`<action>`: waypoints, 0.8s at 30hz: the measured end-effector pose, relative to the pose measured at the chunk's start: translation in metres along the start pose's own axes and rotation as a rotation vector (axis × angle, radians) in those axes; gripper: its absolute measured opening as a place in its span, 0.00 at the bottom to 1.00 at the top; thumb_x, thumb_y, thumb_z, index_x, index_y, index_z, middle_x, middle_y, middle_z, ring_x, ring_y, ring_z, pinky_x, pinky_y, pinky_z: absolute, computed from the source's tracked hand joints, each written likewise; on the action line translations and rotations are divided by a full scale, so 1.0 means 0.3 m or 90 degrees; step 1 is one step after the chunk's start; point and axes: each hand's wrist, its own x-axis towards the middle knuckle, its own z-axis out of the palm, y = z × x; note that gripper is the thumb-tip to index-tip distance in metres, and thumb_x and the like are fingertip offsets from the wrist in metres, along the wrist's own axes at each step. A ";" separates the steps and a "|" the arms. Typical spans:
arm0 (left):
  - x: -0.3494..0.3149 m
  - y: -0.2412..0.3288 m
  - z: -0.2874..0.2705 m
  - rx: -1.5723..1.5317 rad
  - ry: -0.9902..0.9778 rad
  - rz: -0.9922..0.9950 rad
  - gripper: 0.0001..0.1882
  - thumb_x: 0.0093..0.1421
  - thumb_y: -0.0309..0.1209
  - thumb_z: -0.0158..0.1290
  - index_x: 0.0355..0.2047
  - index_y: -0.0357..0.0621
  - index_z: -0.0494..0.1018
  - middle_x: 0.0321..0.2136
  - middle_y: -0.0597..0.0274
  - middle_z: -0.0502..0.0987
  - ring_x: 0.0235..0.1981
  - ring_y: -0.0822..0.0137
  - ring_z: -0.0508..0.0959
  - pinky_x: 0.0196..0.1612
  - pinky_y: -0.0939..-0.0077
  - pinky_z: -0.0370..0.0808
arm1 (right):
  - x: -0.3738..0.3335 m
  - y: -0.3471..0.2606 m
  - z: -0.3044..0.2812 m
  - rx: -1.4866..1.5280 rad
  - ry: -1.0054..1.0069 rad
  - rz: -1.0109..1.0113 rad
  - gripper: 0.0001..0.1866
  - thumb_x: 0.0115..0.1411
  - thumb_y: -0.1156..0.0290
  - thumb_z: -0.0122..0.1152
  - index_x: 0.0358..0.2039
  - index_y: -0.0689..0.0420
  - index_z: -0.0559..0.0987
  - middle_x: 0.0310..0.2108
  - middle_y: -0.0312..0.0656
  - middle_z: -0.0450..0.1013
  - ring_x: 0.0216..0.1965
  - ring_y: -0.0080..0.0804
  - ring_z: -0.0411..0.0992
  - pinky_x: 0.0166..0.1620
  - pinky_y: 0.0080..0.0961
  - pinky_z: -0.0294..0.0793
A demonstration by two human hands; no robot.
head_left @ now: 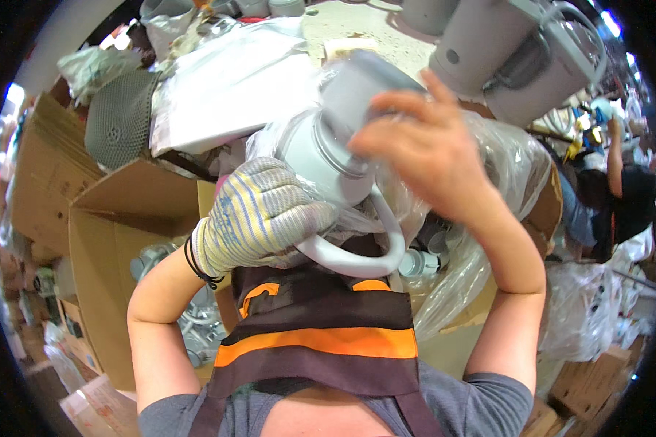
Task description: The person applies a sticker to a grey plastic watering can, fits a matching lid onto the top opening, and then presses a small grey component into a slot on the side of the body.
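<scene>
Dark, orange-striped apron [313, 312] nearest. Beyond apron, pale-grey jug [310, 156], left side clasped in gloved left hand [259, 215]; bare right hand [434, 149] blurred, near jug's ridged band, cannot tell whether pinching. Jug smooth, rounded, thick loop handle [351, 264] turned toward apron.

Left arm: elbow [133, 315] bent and out to the side, forearm [164, 284] angled up and inward, thin black bands [197, 264] at the wrist; left hand [259, 211] in a pale knit glove with yellow and blue-grey stripes, back up, fingers bent and bunched in a grip, thumb pointing right. Right arm: elbow [536, 293] also bent and flared out, forearm [506, 247] bare, running up and inward to a bare right hand [434, 149] set higher and farther forward than the left. Right digits spread and motion-blurred, exact closure unreadable.
</scene>
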 end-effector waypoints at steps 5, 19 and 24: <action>-0.088 -0.007 -0.034 -0.020 0.059 -0.058 0.22 0.34 0.34 0.61 0.35 0.54 0.75 0.27 0.66 0.75 0.28 0.58 0.75 0.31 0.62 0.71 | 0.022 0.005 0.060 0.390 0.119 0.123 0.21 0.48 0.65 0.63 0.44 0.52 0.75 0.49 0.41 0.70 0.55 0.37 0.65 0.62 0.39 0.54; -0.117 -0.044 -0.062 -0.108 0.100 -0.045 0.22 0.40 0.33 0.63 0.39 0.50 0.75 0.29 0.59 0.77 0.30 0.58 0.79 0.33 0.65 0.76 | 0.078 -0.080 0.120 0.184 0.002 0.262 0.29 0.53 0.52 0.60 0.52 0.55 0.73 0.53 0.47 0.67 0.52 0.43 0.64 0.56 0.35 0.60; -0.010 -0.101 -0.223 -0.091 0.006 -0.176 0.28 0.44 0.35 0.63 0.47 0.49 0.72 0.42 0.54 0.76 0.36 0.53 0.78 0.40 0.69 0.75 | 0.182 -0.059 0.062 0.335 -0.025 0.214 0.23 0.55 0.57 0.59 0.48 0.57 0.76 0.50 0.45 0.70 0.46 0.34 0.68 0.45 0.26 0.69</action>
